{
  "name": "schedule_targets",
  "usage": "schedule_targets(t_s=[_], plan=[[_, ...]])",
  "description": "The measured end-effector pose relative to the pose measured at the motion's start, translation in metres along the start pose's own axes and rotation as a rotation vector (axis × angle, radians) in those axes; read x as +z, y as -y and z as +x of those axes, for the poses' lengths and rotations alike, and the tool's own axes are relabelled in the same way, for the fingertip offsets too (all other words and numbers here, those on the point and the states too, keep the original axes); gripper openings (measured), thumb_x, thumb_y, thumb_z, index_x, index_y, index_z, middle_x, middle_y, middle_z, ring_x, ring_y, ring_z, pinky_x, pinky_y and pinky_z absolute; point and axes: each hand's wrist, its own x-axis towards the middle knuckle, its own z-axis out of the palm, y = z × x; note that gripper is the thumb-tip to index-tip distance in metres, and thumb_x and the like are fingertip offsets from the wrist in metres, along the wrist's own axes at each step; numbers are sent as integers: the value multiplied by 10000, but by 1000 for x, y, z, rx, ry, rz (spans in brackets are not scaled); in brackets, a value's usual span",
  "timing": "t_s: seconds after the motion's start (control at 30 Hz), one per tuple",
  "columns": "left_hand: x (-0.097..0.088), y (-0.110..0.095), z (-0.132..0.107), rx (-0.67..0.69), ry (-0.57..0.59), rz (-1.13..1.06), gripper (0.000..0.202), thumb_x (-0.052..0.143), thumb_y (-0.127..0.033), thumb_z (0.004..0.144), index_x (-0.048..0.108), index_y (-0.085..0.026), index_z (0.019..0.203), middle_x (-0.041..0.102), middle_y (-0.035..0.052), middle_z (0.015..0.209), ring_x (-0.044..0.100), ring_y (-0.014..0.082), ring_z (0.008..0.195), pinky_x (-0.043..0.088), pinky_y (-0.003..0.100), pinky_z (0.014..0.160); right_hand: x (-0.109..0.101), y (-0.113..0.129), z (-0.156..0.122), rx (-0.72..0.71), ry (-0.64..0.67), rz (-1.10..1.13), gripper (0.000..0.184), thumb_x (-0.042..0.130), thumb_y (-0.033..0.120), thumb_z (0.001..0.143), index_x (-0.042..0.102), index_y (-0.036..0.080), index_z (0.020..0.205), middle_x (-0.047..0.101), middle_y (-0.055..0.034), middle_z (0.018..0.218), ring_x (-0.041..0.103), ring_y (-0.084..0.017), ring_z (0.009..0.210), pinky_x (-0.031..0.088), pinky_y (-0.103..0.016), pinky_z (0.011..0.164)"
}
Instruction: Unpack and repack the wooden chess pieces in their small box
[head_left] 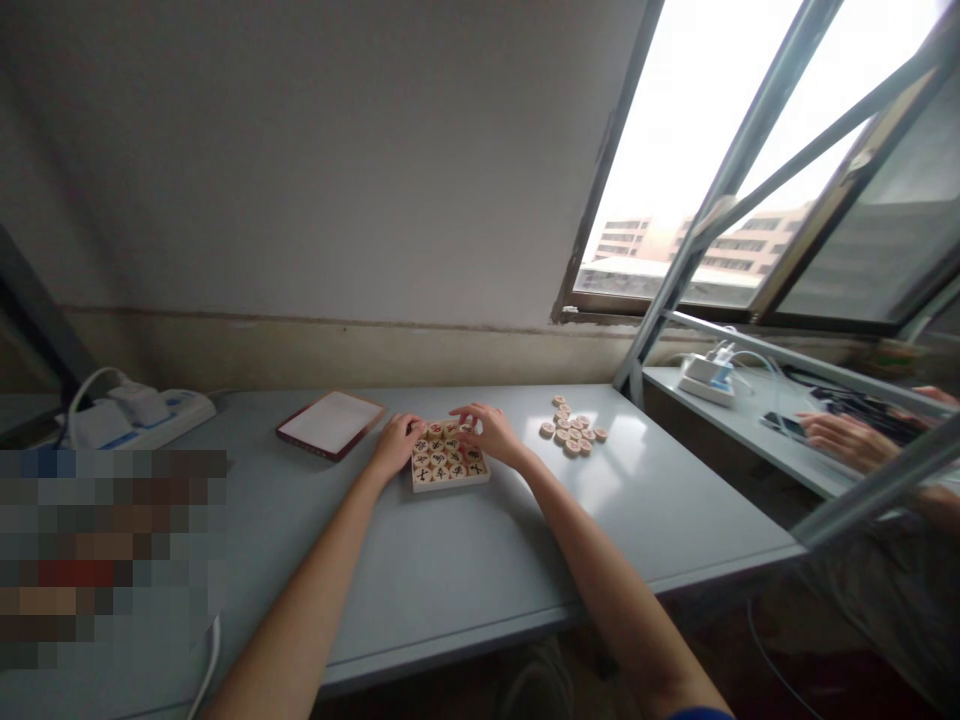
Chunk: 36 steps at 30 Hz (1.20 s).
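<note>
A shallow wooden box filled with several round wooden game pieces marked in black and red lies in the middle of the grey table. My left hand rests at the box's left far corner, fingers curled onto the pieces. At the box's right far corner my right hand has its fingers bent down, with the tips touching pieces in the back row. Whether either hand pinches a piece is not visible. A loose cluster of several more wooden pieces lies on the table to the right.
The box's lid, red-edged and white inside, lies to the left. A white power strip with plugs sits far left. An open window frame stands at the right; beyond it another person's hand rests on a neighbouring desk near a charger.
</note>
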Motion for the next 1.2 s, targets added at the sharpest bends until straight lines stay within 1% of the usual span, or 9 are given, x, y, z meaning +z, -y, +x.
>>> schedule_targets(t_s=[0.13,0.2,0.3,0.37,0.5,0.63,0.83,1.0,1.2], plan=[[0,-1,0,1,-5,-13,255,408,-297,785,600,-134,815,604,90,871,539,188,886,412,296,823,7,4,0,60,0,-121,315,555,263,775,557,291,1089,562,-35,1001,467,-200,976,296,-336,826],[0,0,1,-3,-3,-22,262,407,-305,785,601,-132,816,602,92,871,541,189,882,413,298,820,7,2,-1,65,6,-93,338,539,290,786,529,305,1124,547,-32,1018,458,-198,986,294,-336,826],[0,3,1,-7,2,-32,286,399,-325,788,604,-130,828,599,92,875,546,186,873,416,293,813,4,-2,-2,87,-24,-47,332,517,339,802,518,312,1134,539,-25,1024,444,-197,999,292,-341,834],[1,3,2,-8,-1,-39,291,399,-330,787,607,-132,831,599,89,874,547,183,871,416,289,813,3,-4,-3,94,-36,-67,315,506,364,811,530,317,1121,534,-25,1045,432,-202,1008,291,-346,836],[1,2,1,-15,-4,-50,278,408,-324,781,611,-137,817,604,85,868,546,182,868,417,288,813,5,-3,-4,49,-20,-167,280,508,409,807,576,312,1061,526,-28,1083,421,-205,995,296,-342,826],[0,1,1,-10,9,-58,268,411,-313,782,606,-134,826,605,89,888,540,186,884,411,296,828,7,-3,-5,38,-16,-201,270,514,403,806,580,288,1041,529,-36,1086,426,-200,984,301,-331,820],[1,3,2,-2,21,-56,267,405,-303,788,601,-129,843,601,92,887,533,188,886,407,305,830,5,-6,-6,39,10,-189,302,522,415,797,563,280,1065,553,-39,1079,441,-213,995,279,-361,845],[3,7,3,0,29,-55,267,406,-308,789,599,-132,845,601,91,895,533,188,885,409,307,823,5,-3,-6,51,14,-205,285,514,400,805,563,271,1055,561,-39,1075,441,-217,1002,275,-366,858],[3,7,4,-8,19,-42,251,420,-306,778,600,-139,831,602,85,882,536,190,879,411,308,822,4,-2,-6,14,13,-188,280,498,365,821,543,271,1081,556,-38,1078,438,-214,1014,281,-362,869]])
